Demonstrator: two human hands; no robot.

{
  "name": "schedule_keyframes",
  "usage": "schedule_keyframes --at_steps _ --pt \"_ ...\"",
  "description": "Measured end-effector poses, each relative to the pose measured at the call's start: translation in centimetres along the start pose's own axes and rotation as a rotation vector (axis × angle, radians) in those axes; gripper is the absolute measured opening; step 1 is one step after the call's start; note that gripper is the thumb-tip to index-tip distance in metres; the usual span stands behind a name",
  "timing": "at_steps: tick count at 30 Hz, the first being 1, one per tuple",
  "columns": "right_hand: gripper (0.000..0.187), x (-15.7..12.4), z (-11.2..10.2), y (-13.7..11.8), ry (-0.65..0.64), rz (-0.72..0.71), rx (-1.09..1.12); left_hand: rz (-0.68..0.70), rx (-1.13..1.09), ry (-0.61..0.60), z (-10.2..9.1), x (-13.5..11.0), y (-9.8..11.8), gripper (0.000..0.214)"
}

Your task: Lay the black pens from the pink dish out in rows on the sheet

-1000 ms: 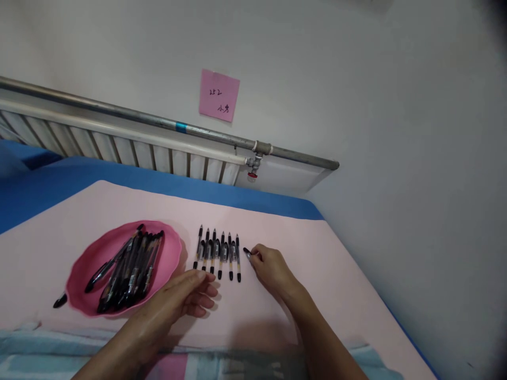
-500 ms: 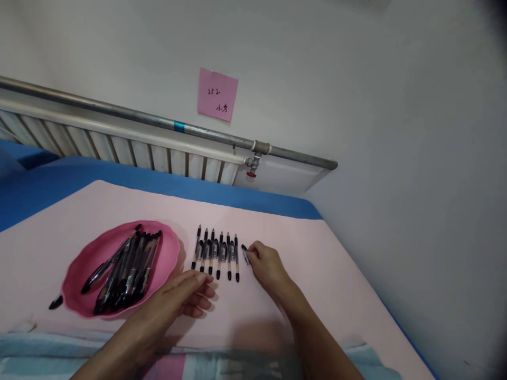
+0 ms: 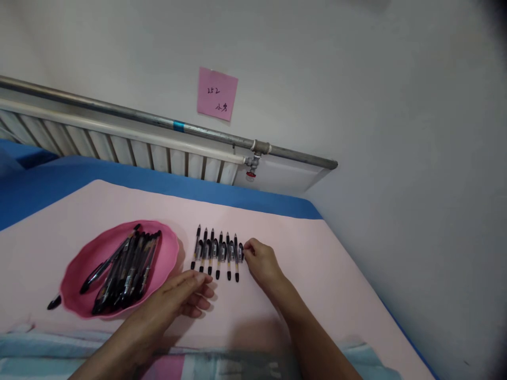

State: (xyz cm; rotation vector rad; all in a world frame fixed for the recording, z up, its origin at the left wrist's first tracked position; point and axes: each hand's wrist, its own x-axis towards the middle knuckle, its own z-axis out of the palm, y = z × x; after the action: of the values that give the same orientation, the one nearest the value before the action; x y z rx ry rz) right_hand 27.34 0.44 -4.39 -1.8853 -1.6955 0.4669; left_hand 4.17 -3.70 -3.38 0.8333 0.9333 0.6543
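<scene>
Several black pens (image 3: 217, 252) lie side by side in a neat row on the pink cloth (image 3: 325, 274). My right hand (image 3: 261, 264) is at the row's right end, fingers pinched on a black pen cap (image 3: 241, 252) pressed against the last pen. My left hand (image 3: 180, 301) rests flat on the cloth just below the row, fingers stretched out and empty. To its left stands a pink dish (image 3: 87, 253) holding a heap of black pens (image 3: 127, 269).
One loose pen cap (image 3: 54, 302) lies beside the dish's left edge. A blue sheet (image 3: 59, 179) borders the pink cloth at the back. Behind it run a radiator (image 3: 119, 148) and a metal pipe (image 3: 277, 151). The wall carries a pink note (image 3: 217, 94) and closes in at right.
My right hand has moved left with the cap, from a gap beside the row to touching the last pen. My left hand has barely shifted.
</scene>
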Motion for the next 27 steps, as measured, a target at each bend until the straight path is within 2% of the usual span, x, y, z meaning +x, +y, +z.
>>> schedule_keyframes --at_steps 13,22,24,27 --pt "0.014 0.3 0.2 0.0 0.024 -0.055 -0.065 0.027 0.002 0.008 0.1 -0.1 -0.2 0.038" --pt "0.016 0.0 -0.2 -0.6 0.054 -0.079 0.005 0.130 0.154 0.072 1.2 -0.7 1.7 0.030" --pt "0.016 0.0 -0.3 -0.6 0.039 -0.056 0.000 0.174 0.166 0.108 1.0 -0.8 2.2 0.027" --pt "0.016 0.0 -0.4 -0.7 0.019 -0.029 -0.007 0.326 0.225 0.302 -0.2 -1.1 3.3 0.023"
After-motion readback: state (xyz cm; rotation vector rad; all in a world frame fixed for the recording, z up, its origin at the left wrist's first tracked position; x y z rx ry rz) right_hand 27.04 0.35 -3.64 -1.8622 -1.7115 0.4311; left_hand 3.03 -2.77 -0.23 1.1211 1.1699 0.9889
